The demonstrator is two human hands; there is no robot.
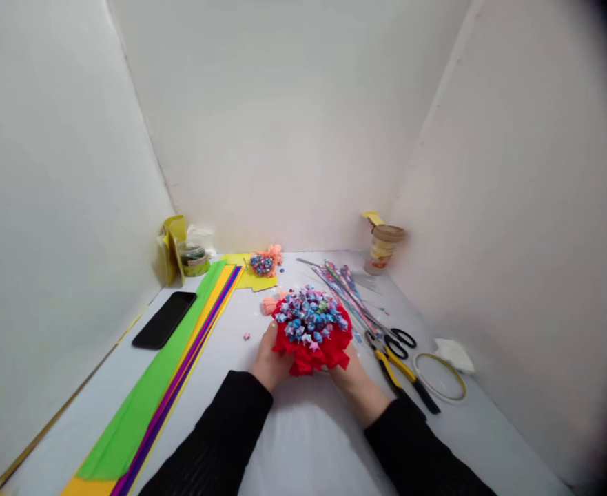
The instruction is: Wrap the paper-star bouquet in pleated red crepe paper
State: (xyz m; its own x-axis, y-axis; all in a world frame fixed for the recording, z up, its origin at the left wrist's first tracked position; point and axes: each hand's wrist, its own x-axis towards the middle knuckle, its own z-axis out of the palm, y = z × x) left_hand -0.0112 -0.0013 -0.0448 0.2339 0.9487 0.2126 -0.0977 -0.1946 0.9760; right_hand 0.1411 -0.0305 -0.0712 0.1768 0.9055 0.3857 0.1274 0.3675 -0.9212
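Note:
A bouquet of folded paper stars (311,313), blue, purple and pink, is ringed by ruffled red crepe paper (316,359). My left hand (272,358) grips it from the left side, thumb up against the red paper. From the right and below, my right hand (348,372) holds it too, its fingers mostly hidden under the wrapping. Behind it, a peach crepe paper piece (270,305) shows in part. One loose paper star (247,337) lies on the white table to the left.
On the left lie green crepe paper (148,393), coloured strips and a black phone (165,319). A smaller star bunch (262,264) is at the back. Paper strips (347,286), yellow-handled pliers (404,368), scissors (400,342), a tape roll (440,377) and a cup (384,249) are right.

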